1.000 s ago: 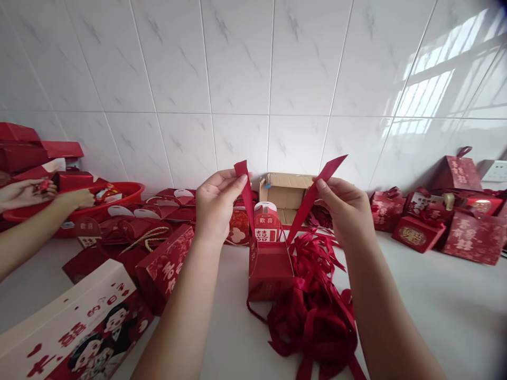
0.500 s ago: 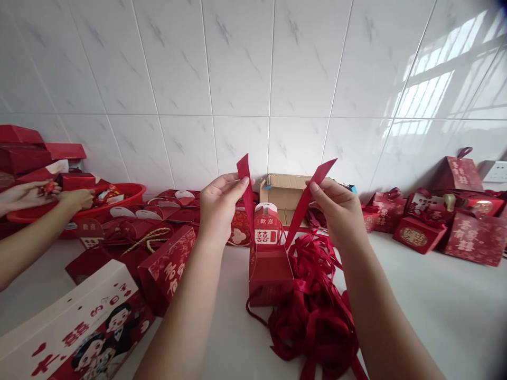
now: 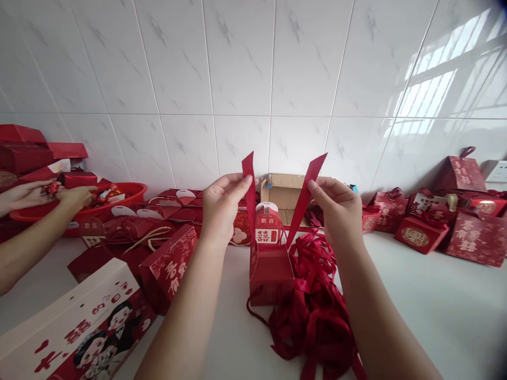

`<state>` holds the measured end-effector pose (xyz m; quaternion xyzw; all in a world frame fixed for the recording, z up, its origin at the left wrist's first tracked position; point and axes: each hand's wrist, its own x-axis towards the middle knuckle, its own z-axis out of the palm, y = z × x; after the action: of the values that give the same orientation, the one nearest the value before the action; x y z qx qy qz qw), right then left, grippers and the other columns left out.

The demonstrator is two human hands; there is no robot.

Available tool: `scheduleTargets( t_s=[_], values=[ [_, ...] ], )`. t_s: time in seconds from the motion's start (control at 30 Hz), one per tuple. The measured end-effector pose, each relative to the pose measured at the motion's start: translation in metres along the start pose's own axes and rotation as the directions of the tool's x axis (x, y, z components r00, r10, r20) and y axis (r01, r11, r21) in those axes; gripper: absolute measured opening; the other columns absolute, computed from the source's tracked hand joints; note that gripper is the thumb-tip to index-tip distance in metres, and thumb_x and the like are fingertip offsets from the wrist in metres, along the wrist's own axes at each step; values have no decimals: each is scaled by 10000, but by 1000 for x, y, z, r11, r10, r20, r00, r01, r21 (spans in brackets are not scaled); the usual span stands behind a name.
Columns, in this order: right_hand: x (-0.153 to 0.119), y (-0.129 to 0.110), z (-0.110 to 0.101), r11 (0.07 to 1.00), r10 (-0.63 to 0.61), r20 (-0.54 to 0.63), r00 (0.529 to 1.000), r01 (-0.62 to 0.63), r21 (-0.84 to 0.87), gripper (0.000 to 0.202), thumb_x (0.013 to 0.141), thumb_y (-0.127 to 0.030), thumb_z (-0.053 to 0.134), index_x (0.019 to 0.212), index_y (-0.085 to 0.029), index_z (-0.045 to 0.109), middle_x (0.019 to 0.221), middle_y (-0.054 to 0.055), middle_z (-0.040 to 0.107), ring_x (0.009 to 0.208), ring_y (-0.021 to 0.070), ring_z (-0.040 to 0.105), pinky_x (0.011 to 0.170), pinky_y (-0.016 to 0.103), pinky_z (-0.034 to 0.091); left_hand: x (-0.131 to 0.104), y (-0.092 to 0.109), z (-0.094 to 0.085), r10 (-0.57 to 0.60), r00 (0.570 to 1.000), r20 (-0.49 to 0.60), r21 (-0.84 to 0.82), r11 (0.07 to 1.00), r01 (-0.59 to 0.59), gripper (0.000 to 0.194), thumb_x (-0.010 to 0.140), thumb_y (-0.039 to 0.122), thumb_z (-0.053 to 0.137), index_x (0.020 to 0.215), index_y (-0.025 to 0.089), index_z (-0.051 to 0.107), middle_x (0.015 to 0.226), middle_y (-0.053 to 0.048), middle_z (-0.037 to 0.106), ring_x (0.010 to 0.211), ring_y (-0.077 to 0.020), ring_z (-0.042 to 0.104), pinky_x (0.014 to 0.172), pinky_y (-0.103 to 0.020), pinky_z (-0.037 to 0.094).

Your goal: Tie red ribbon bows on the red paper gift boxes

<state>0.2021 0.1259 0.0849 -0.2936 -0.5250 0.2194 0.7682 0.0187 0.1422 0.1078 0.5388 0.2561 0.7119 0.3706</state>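
A red ribbon (image 3: 300,211) rises in two strands from a small red gift box (image 3: 271,269) on the white table. My left hand (image 3: 225,206) pinches one strand near its slanted end, between thumb and fingers. The other end is pinched the same way by my right hand (image 3: 336,206), so the strands form a narrow V above the box. Behind it stands a white-and-red card (image 3: 267,227) with Chinese characters. A tangled pile of red ribbons (image 3: 317,311) lies to the right, against the box. Where the ribbon meets the box is partly hidden.
At left, another person's hands (image 3: 75,198) hold a small red item over a red basin (image 3: 137,195). A large white-and-red box (image 3: 99,322) lies front left. Several decorated gift boxes (image 3: 422,232) stand at right. An open cardboard box (image 3: 283,187) sits by the tiled wall.
My right hand has brought its ribbon end slightly to the left and more upright. The left hand has shifted a little right, so the two ends are closer together.
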Motion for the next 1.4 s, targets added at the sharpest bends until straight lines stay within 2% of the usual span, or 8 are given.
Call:
scheduleTargets(
  t_s=[0.27, 0.47, 0.7, 1.03, 1.4],
  values=[
    [2, -1, -1, 1000, -8, -37, 999, 8, 2, 178, 705, -363, 729, 749, -213, 644, 719, -6, 635, 638, 113, 585, 557, 238, 476, 2, -6, -1, -24, 1000, 18, 13, 1000, 24, 224, 663, 330, 750, 797, 163, 685, 794, -40, 704, 771, -170, 640, 727, -297, 500],
    [3, -1, -1, 999, -3, -35, 999, 4, 32, 173, 703, -355, 734, 753, -212, 651, 737, -1, 640, 646, 111, 589, 571, 235, 482, 0, -2, 2, 0, 1000, 21, -28, 1000, 1, 198, 660, 307, 753, 771, 159, 682, 764, -36, 693, 738, -165, 634, 750, -320, 486],
    [2, -1, -2, 1000, -10, -21, 1000, 11, 16, 171, 714, -344, 726, 754, -195, 652, 741, -1, 631, 641, 104, 578, 573, 234, 468, 0, -3, 3, 22, 1000, -4, -62, 998, -22, 185, 662, 297, 749, 744, 154, 664, 718, -12, 661, 678, -127, 604, 697, -274, 460],
    [2, -1, 1, 999, 6, -3, 1000, -6, 52, 151, 705, -311, 738, 735, -187, 656, 729, -4, 628, 629, 89, 571, 573, 213, 473, -1, -1, 5, 35, 999, -9, -84, 996, -36, 178, 663, 287, 738, 742, 161, 641, 728, -7, 653, 669, -125, 601, 663, -265, 460],
    [2, -1, 0, 999, -31, -10, 999, 31, 22, 149, 726, -324, 720, 748, -192, 655, 745, -1, 636, 655, 100, 592, 603, 231, 492, 1, -2, 3, 36, 999, -9, -49, 998, -37, 188, 674, 304, 726, 753, 162, 633, 723, -12, 648, 677, -132, 600, 627, -253, 449]
  ],
)
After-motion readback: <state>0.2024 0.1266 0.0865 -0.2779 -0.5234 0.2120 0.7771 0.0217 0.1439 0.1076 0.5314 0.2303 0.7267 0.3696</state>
